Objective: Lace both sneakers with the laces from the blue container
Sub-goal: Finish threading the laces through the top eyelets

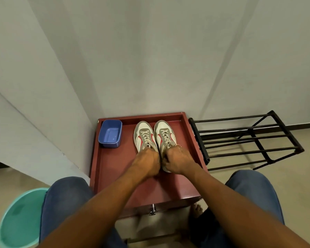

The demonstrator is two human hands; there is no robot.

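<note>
Tying off the right sneaker point(164, 127), with left hand point(147, 162) and right hand point(177, 161) clenched, apparently on its lace point(165, 139); crossings just ahead done; next, likely, knotting snug.

table point(115, 169): container point(110, 133) at far left corner; two sneakers side by side to its right, left sneaker point(144, 136), right sneaker point(164, 134). rack point(247, 140) right of table; bucket point(20, 219) near left.
</note>
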